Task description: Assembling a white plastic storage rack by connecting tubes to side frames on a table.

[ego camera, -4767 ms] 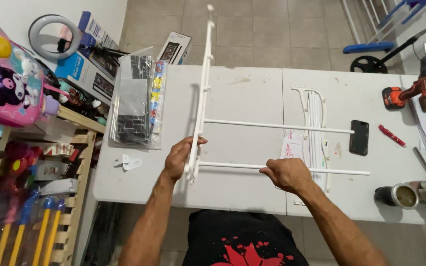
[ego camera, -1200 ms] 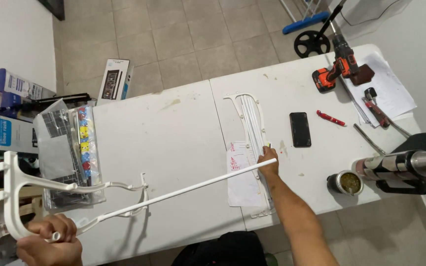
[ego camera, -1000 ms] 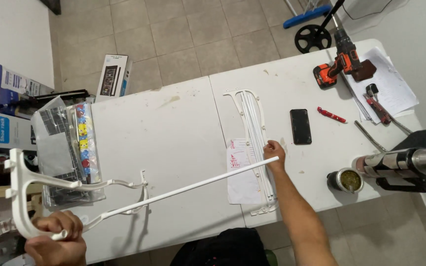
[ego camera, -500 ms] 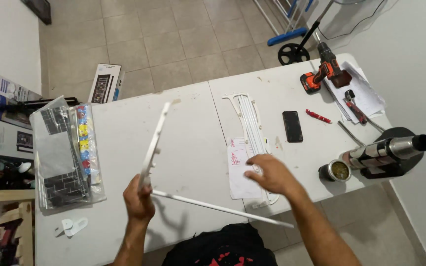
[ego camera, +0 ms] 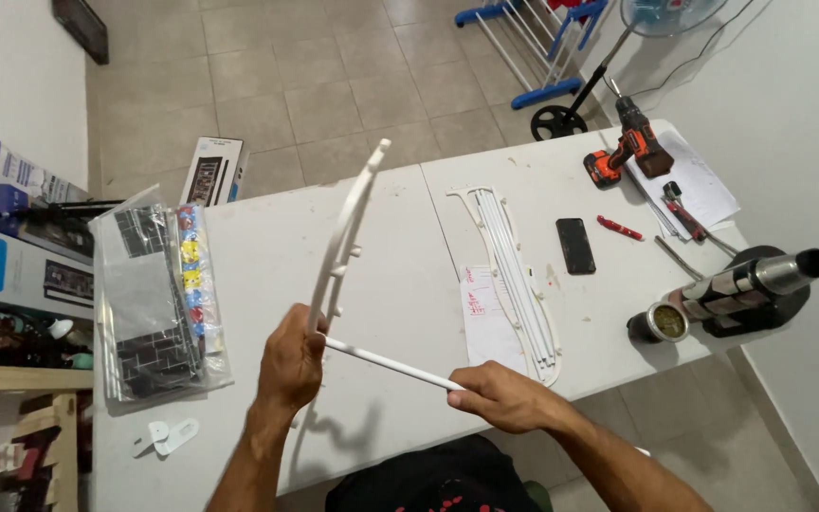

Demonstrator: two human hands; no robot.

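— Nearest the camera, what are the hands doing?
— The left hand [ego camera: 288,362] has its fingers closed round the lower end of a white bracket [ego camera: 348,232], held above the worktop [ego camera: 409,284]. The right hand [ego camera: 500,398] grips a thin white rod [ego camera: 386,362] that meets the bracket.
— And farther off?
— More rods [ego camera: 518,275], a phone [ego camera: 575,246], then a drill [ego camera: 629,152].

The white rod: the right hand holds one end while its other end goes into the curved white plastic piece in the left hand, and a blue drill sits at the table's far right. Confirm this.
One detail is wrong: the drill is orange and black, not blue, as the head view shows. The rest stands: the right hand holds one end of the white rod, whose other end meets the curved white plastic piece held by the left hand.
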